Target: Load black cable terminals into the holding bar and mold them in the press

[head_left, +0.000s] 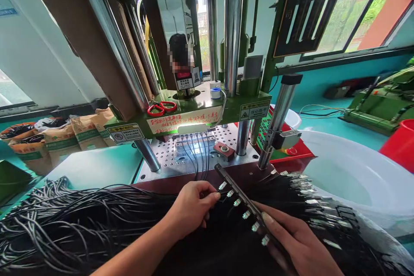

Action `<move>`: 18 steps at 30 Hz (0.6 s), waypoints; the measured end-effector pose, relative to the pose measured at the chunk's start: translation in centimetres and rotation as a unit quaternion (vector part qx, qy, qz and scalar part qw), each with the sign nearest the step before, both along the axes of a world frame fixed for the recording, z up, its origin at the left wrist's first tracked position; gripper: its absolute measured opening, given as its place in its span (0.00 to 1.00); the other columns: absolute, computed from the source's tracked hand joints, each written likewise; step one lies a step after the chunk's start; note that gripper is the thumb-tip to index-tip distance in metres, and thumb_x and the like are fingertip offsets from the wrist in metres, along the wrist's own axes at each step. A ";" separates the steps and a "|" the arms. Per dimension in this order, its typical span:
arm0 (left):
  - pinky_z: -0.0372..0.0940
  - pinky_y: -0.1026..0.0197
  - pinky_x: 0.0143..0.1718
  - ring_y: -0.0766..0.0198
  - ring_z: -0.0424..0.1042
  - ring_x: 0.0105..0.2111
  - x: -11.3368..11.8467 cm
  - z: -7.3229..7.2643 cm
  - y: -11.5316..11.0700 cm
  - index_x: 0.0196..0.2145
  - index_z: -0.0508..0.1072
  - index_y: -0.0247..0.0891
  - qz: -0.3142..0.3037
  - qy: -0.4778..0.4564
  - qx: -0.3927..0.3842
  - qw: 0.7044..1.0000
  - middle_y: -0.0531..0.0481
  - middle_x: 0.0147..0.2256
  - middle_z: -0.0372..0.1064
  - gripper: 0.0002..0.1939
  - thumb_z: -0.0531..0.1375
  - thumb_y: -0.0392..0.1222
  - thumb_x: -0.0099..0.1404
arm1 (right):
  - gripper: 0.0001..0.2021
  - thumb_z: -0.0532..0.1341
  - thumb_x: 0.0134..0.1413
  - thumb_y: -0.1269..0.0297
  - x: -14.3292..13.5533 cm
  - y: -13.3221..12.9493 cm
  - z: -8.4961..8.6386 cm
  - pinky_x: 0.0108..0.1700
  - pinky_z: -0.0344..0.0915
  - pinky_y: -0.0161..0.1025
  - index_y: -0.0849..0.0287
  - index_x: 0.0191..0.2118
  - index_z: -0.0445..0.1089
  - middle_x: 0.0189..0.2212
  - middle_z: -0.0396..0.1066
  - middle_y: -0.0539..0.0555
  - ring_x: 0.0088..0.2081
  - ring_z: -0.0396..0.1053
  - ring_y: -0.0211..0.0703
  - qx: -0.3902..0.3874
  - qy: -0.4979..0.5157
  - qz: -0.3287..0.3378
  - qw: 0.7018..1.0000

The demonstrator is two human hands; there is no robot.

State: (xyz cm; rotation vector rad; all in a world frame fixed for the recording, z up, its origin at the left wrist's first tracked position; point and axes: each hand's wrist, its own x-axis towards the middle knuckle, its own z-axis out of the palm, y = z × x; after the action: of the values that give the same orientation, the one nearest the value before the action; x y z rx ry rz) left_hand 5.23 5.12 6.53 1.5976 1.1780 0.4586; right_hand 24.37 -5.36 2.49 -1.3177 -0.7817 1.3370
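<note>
My right hand [296,237] grips the lower part of a dark, narrow bar [239,189], which lies slanted in front of me. Several small silver connectors [237,202] stick out in a row along the bar's left side. With thumb and forefinger pinched together, my left hand [192,202] holds a black cable just behind the connector [223,186] at the bar's far end. Most of that cable is hidden by the hand. Black cables [80,207] are heaped to the left, and cables with silver ends [310,202] lie to the right.
A green press [190,110] with steel columns stands ahead. Thin cables run from a lit metal mould [196,144] on its perforated plate [164,159]. Red scissors [161,108] rest on the press. A white tub [339,159] is at right; sacks [61,140] stand at left.
</note>
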 end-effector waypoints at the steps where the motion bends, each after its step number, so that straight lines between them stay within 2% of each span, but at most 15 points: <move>1: 0.60 0.69 0.12 0.71 0.60 0.16 0.0 0.0 0.0 0.29 0.69 0.36 -0.001 -0.002 -0.002 1.000 0.58 0.20 0.57 0.14 0.58 0.51 0.59 | 0.28 0.67 0.43 0.45 0.1 0.0 -0.2 0.13 0.58 0.32 0.54 0.50 0.74 0.16 0.66 0.49 0.15 0.60 0.37 -0.010 0.001 0.011 1.000; 3: 0.59 0.69 0.12 0.71 0.59 0.16 -0.1 0.0 0.1 0.29 0.69 0.37 -0.003 0.004 -0.005 1.000 0.58 0.20 0.57 0.13 0.58 0.51 0.59 | 0.28 0.67 0.43 0.45 0.2 0.0 -0.5 0.14 0.59 0.31 0.53 0.50 0.74 0.16 0.66 0.49 0.15 0.60 0.36 -0.023 0.006 0.021 0.999; 5: 0.59 0.69 0.11 0.71 0.59 0.15 -0.1 -0.1 0.1 0.29 0.69 0.38 -0.003 0.014 -0.005 1.000 0.57 0.21 0.58 0.12 0.57 0.50 0.59 | 0.27 0.66 0.45 0.45 0.3 0.0 -0.7 0.17 0.61 0.29 0.50 0.51 0.73 0.20 0.70 0.50 0.19 0.64 0.37 -0.026 0.011 0.017 0.999; 8: 0.58 0.69 0.11 0.71 0.59 0.15 0.0 -0.3 0.2 0.29 0.69 0.38 0.002 0.021 -0.007 1.000 0.56 0.22 0.59 0.12 0.57 0.50 0.59 | 0.24 0.65 0.48 0.47 0.4 0.0 -0.8 0.26 0.67 0.28 0.48 0.51 0.73 0.34 0.75 0.52 0.33 0.70 0.42 -0.020 0.011 0.016 1.000; 11: 0.59 0.68 0.11 0.71 0.60 0.14 0.0 -0.5 0.4 0.29 0.69 0.39 0.002 0.022 -0.012 1.000 0.56 0.22 0.60 0.12 0.57 0.50 0.60 | 0.22 0.64 0.50 0.48 0.6 0.1 -0.8 0.37 0.70 0.30 0.48 0.51 0.73 0.44 0.74 0.53 0.43 0.70 0.46 -0.007 -0.011 0.029 0.999; 14: 0.59 0.68 0.11 0.71 0.60 0.14 0.2 -0.7 0.5 0.30 0.69 0.39 0.001 0.027 -0.015 1.000 0.56 0.21 0.60 0.12 0.56 0.51 0.60 | 0.23 0.63 0.52 0.47 0.7 0.2 -0.8 0.41 0.70 0.32 0.49 0.51 0.72 0.45 0.74 0.53 0.44 0.70 0.47 -0.004 -0.028 0.043 0.999; 18: 0.55 0.69 0.08 0.71 0.58 0.12 0.8 -0.6 0.7 0.29 0.69 0.39 0.002 0.037 -0.009 0.999 0.56 0.19 0.60 0.14 0.55 0.53 0.60 | 0.25 0.61 0.53 0.46 0.6 0.2 -0.8 0.38 0.72 0.32 0.51 0.54 0.71 0.46 0.73 0.55 0.45 0.70 0.50 -0.003 -0.044 0.066 0.997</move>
State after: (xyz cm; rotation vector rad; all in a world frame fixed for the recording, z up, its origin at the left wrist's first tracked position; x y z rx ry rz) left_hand 6.03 5.84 5.90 1.6085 1.2370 0.3939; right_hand 24.95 -5.14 1.66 -1.3572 -0.9399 1.3917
